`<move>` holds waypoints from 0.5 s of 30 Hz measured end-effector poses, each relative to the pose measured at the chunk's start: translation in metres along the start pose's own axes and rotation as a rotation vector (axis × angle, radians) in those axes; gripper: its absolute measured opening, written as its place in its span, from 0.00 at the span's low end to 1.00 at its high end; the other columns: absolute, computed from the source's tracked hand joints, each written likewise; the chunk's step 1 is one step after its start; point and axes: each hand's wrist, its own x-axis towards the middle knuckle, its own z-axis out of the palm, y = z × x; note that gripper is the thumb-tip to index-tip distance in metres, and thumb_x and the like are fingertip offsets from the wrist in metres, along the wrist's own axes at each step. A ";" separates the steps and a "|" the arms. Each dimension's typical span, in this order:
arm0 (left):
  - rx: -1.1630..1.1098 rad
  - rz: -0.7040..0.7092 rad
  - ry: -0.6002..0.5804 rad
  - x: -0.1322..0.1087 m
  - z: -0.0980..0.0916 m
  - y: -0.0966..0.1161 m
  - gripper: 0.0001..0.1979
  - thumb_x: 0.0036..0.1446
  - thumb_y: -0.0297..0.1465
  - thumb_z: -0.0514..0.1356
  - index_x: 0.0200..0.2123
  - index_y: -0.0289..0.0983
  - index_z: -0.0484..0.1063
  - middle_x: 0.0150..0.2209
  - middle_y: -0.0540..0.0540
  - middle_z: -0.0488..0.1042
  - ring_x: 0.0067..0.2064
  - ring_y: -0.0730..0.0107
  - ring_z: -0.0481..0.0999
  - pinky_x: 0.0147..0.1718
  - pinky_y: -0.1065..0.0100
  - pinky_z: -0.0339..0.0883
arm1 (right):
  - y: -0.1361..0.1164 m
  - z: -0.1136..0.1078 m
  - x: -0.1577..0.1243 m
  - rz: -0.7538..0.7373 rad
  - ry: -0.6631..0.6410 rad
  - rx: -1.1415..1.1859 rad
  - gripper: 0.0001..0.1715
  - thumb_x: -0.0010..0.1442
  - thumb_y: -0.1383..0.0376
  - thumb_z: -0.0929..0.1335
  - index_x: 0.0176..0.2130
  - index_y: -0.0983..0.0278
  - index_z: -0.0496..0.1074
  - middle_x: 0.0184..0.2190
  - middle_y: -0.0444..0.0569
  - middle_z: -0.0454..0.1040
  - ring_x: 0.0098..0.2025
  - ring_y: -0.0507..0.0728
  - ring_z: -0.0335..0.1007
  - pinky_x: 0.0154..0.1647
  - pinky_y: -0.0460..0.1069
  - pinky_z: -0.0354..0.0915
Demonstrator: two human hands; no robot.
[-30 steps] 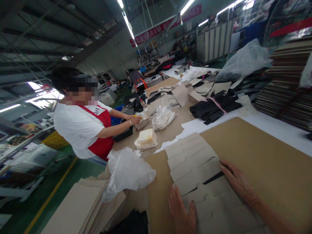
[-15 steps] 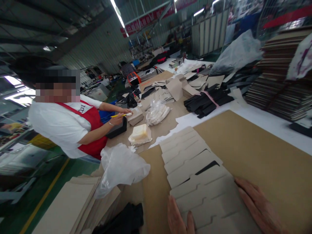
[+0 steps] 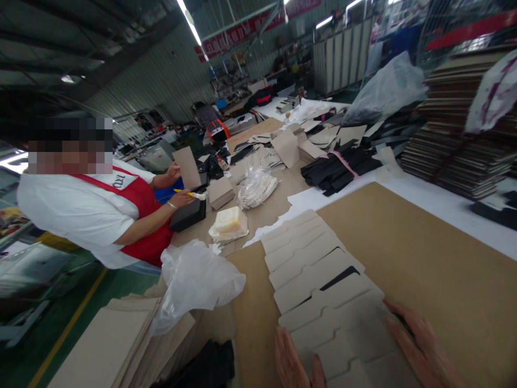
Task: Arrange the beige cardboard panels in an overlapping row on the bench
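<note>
A fanned row of grey notched cardboard pieces (image 3: 319, 280) lies on a large brown cardboard sheet (image 3: 424, 253) in front of me. My left hand (image 3: 293, 364) rests flat against the near left edge of the row, fingers stretched out. My right hand (image 3: 420, 347) lies flat along the row's right edge, fingers extended. Neither hand holds anything. A black gap (image 3: 339, 277) shows between two of the pieces.
A co-worker in a white shirt and red apron (image 3: 105, 215) stands at the left, holding up a cardboard piece (image 3: 187, 167) and a yellow tool. A clear plastic bag (image 3: 194, 277), a pale block (image 3: 229, 221), black pieces (image 3: 339, 164) and stacked boards (image 3: 456, 145) crowd the table.
Both my hands slid toward me along the row's edges, lower in frame. The co-worker lifted a cardboard piece with one hand. The view swung slightly right.
</note>
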 end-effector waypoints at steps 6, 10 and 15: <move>0.019 -0.013 0.013 0.001 0.001 0.000 0.34 0.62 0.34 0.48 0.67 0.26 0.46 0.65 0.27 0.55 0.67 0.50 0.53 0.62 0.56 0.50 | -0.014 -0.008 0.002 0.180 -0.083 0.170 0.36 0.57 0.38 0.64 0.53 0.58 0.68 0.54 0.49 0.72 0.58 0.63 0.66 0.66 0.59 0.58; 0.036 -0.003 0.006 0.000 -0.001 0.001 0.35 0.61 0.35 0.49 0.68 0.28 0.44 0.66 0.29 0.53 0.67 0.51 0.53 0.63 0.57 0.50 | -0.019 -0.006 0.007 0.145 -0.069 0.179 0.33 0.61 0.42 0.64 0.56 0.59 0.68 0.55 0.50 0.72 0.58 0.61 0.67 0.63 0.54 0.62; 0.047 -0.070 -0.086 0.001 -0.007 0.009 0.38 0.62 0.37 0.49 0.70 0.30 0.39 0.69 0.33 0.49 0.69 0.56 0.49 0.66 0.58 0.43 | -0.015 0.003 0.021 0.124 -0.095 0.193 0.32 0.62 0.43 0.64 0.55 0.61 0.69 0.53 0.51 0.73 0.55 0.60 0.68 0.60 0.53 0.63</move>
